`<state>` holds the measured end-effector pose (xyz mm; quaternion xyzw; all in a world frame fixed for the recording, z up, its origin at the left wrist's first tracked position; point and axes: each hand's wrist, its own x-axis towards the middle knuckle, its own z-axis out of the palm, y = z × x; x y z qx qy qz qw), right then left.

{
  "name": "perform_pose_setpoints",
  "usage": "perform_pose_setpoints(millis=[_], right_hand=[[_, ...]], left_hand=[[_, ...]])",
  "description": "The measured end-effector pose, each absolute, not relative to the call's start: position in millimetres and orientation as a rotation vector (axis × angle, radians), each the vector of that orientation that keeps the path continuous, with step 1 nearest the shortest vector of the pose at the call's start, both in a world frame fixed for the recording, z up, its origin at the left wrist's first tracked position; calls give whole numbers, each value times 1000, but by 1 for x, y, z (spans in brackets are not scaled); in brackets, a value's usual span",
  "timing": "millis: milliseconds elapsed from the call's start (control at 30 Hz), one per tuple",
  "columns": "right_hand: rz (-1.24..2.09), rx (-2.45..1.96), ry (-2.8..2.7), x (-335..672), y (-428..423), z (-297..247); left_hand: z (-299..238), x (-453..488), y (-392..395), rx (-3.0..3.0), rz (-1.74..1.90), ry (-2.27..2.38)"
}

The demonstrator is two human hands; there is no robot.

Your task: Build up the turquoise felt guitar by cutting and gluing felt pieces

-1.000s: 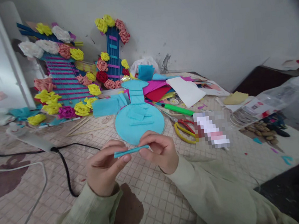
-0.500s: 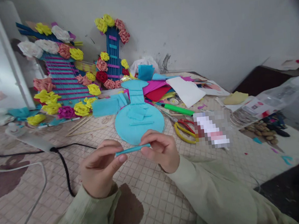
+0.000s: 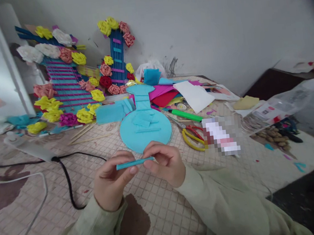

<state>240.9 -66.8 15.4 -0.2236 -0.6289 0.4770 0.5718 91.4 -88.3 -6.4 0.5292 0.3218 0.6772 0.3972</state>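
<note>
A thin rolled strip of turquoise paper (image 3: 135, 162) lies level between both hands. My left hand (image 3: 111, 182) pinches its left end between thumb and fingers. My right hand (image 3: 166, 163) pinches its right end with fingers curled. Both hands hover just above a checked cloth (image 3: 160, 203). Right behind them lies a turquoise paper cutout (image 3: 145, 128) with a round body, a long neck and small strips on it.
Yellow and red scissors (image 3: 192, 134) and a green marker (image 3: 187, 115) lie right of the cutout. Coloured paper sheets (image 3: 168, 94) pile behind. Striped pieces with paper roses (image 3: 65, 78) lean on the wall. A black cable (image 3: 68, 179) and glue gun (image 3: 28, 148) lie left. A plastic bag (image 3: 290, 105) sits right.
The hands with the strip have sunk a little lower and shifted slightly left in view. The grip on both ends stays the same.
</note>
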Motion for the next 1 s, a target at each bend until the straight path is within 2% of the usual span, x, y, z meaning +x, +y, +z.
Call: perform_pose_setpoints(millis=[267, 500, 567, 633, 733, 1000], right_hand=[[1214, -526, -1496, 239, -69, 14], [1143, -639, -1608, 250, -57, 25], [968, -840, -1686, 268, -41, 30], [614, -1131, -1779, 295, -20, 32], [110, -1790, -1915, 340, 13, 28], [18, -2124, -2072, 377, 67, 2]], left_hand=[[3, 91, -92, 1373, 1630, 691], [0, 91, -88, 1208, 1662, 793], [2, 92, -86, 1154, 1683, 804], [3, 93, -84, 1137, 1682, 803], [2, 93, -82, 1133, 1646, 802], [-11, 91, -81, 1094, 1531, 891]])
